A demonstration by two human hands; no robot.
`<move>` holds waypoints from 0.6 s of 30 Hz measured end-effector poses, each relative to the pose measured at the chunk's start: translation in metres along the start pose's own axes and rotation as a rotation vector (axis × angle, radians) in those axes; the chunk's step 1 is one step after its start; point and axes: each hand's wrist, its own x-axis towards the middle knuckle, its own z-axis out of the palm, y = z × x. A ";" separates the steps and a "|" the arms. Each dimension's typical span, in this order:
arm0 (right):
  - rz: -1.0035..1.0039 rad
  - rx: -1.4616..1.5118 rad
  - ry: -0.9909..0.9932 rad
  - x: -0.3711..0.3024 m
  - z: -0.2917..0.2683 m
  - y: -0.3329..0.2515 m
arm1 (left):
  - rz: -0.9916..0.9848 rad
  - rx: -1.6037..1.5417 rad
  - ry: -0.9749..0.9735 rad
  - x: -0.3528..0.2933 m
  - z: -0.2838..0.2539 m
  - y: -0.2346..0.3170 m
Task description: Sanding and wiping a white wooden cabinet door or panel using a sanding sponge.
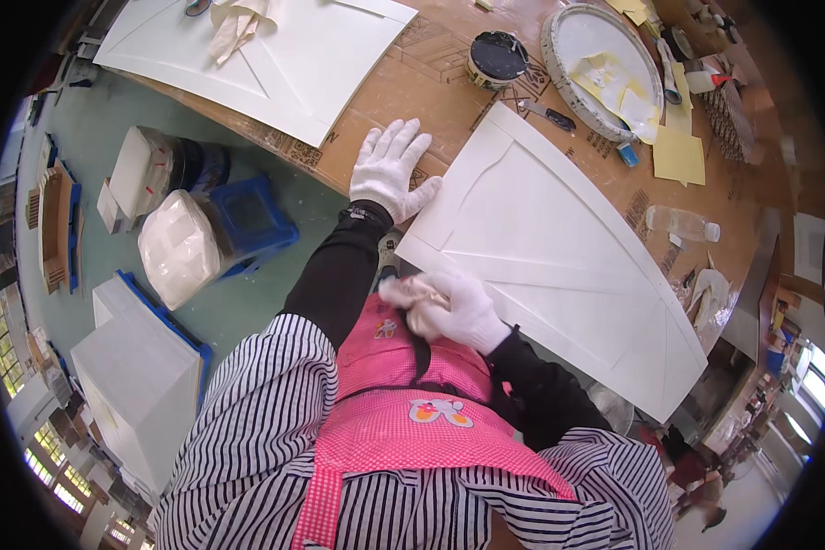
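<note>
My left hand (392, 167), in a white knit glove, lies on the table edge with its fingers stretched out. Its thumb reaches toward the corner of a white panel (550, 229) that has grooved lines and a curved relief. Close to my pink checked apron (376, 367), my right hand (468, 313) is closed round a crumpled beige cloth (409, 295), which is slightly blurred. That hand is beside the panel's near edge. A second white panel (316, 64) lies at the far left of the table, with another beige cloth (236, 32) on it.
The cardboard-covered table (431, 73) bears a dark-lidded can (498, 60), a large round tub lid (559, 46), a putty knife (548, 115), yellow sandpaper (678, 156) and a clear bottle (681, 223). To the left stand a blue stool (261, 225), wrapped white bundles (179, 247) and stacked white boards (142, 385).
</note>
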 end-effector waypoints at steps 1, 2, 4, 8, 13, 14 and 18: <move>0.069 0.299 -0.206 -0.008 -0.021 -0.010 | -0.005 -0.006 0.002 -0.002 -0.002 0.000; -0.081 0.210 -0.029 -0.005 -0.042 -0.005 | -0.010 -0.023 -0.016 -0.002 -0.005 0.002; 0.054 0.470 0.454 0.031 -0.076 0.042 | -0.007 -0.047 -0.033 0.005 -0.008 0.011; -0.011 -0.738 0.761 0.085 -0.118 0.096 | 0.009 -0.042 -0.085 0.011 0.001 0.015; -0.123 -0.425 0.739 0.053 0.009 0.023 | 0.018 0.054 -0.019 0.009 0.004 0.007; -0.150 -0.432 0.737 0.037 0.023 0.010 | 0.016 0.047 -0.032 0.008 0.002 0.005; -0.334 -0.358 0.557 -0.003 -0.010 0.049 | 0.037 0.061 -0.037 0.009 0.004 0.005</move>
